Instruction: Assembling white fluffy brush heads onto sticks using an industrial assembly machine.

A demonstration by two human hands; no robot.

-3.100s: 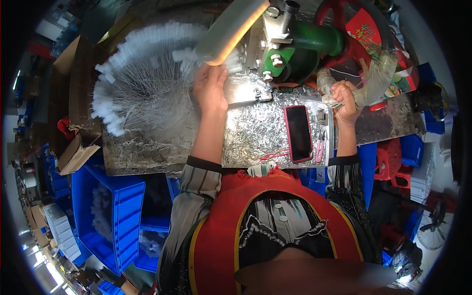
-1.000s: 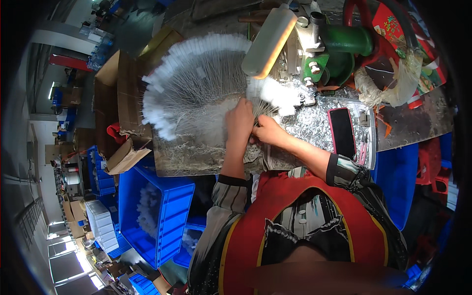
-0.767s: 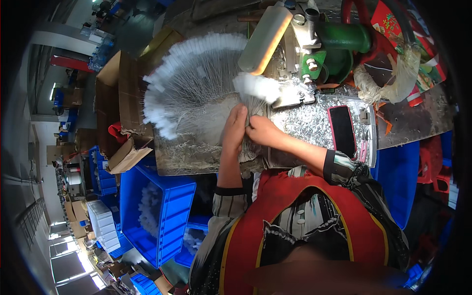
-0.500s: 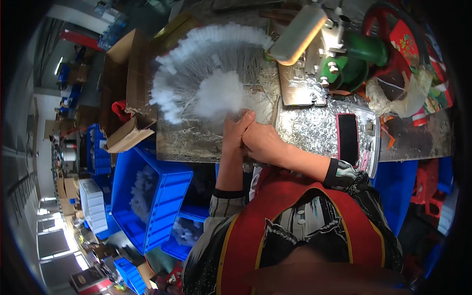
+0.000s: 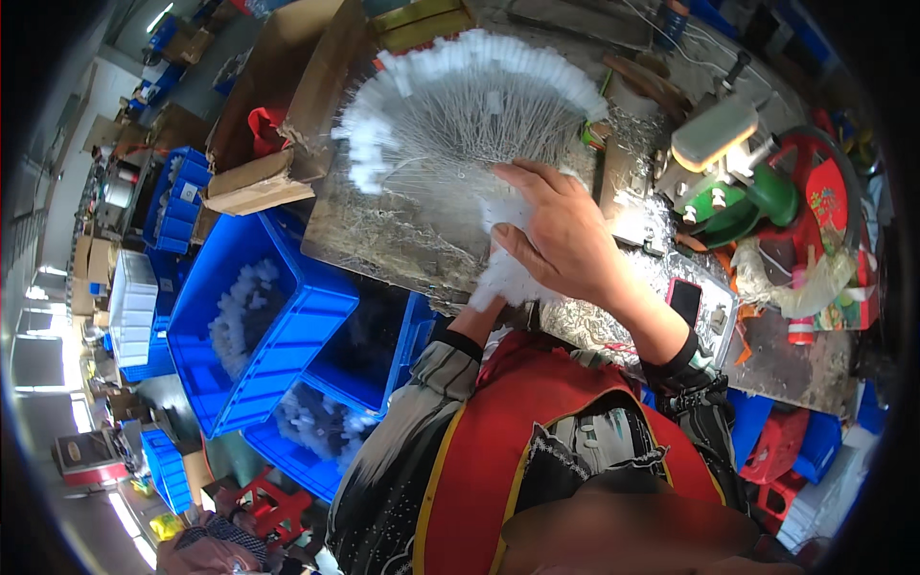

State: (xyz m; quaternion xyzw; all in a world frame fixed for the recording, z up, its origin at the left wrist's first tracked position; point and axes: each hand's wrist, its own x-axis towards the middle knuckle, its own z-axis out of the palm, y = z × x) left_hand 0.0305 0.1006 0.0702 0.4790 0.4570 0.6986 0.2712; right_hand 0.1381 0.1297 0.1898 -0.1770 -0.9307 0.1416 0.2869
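A bunch of small white-bristled wire brushes (image 5: 500, 278) rises in front of my left wrist (image 5: 473, 324). Its bristles cover my left hand, so the fingers are hidden; the bunch appears to be held there. My right hand (image 5: 573, 235) is open over the bunch, thumb apart from the outstretched fingers. The thumb lies against the white bristles, and the fingertips reach toward the near wire ends of a fan of similar brushes (image 5: 479, 105). This fan lies on the worn bench (image 5: 383, 240), white heads outward at the far side and thin wire stems pointing toward me.
Left of the bench stand an open cardboard box (image 5: 254, 192) and a blue bin (image 5: 311, 326) with white brushes inside. A green hand press with a red wheel (image 5: 767, 196) stands at the right. A phone (image 5: 684, 300) lies on a foil-like tray near it.
My hands were together around the brush stems. Now my right hand has opened and spread over the bunch, which has come nearer to me, away from the fan. The whole view has turned.
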